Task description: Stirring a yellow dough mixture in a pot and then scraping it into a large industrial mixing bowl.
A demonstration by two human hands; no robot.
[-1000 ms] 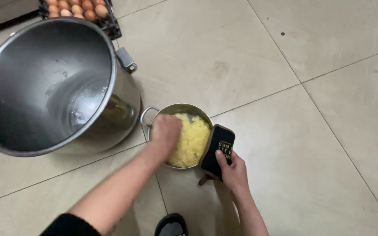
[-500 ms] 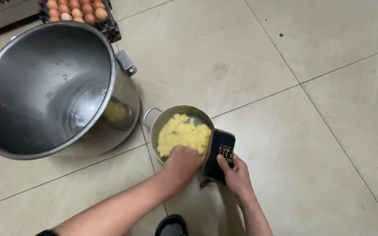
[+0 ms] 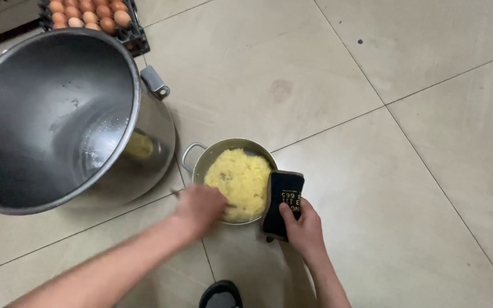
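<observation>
A small steel pot (image 3: 201, 162) with a loop handle stands on the tiled floor, filled with yellow mashed food (image 3: 241, 179). My left hand (image 3: 198, 210) is at the pot's near left rim, fingers closed. A thin utensil seems to stick out on both sides of it, though the hand is blurred. My right hand (image 3: 303, 228) grips a dark padded cloth (image 3: 282, 199) with light print. The cloth is pressed against the pot's right rim.
A large steel pot (image 3: 52, 114) with a side handle lies tilted on the floor to the left, close to the small pot. A tray of brown eggs (image 3: 89, 14) sits at the top left. A dark shoe tip (image 3: 221, 294) shows at the bottom edge.
My left hand has drawn back from the far side of the mash to the pot's near left rim. My right hand and the cloth have stayed at the right rim.
</observation>
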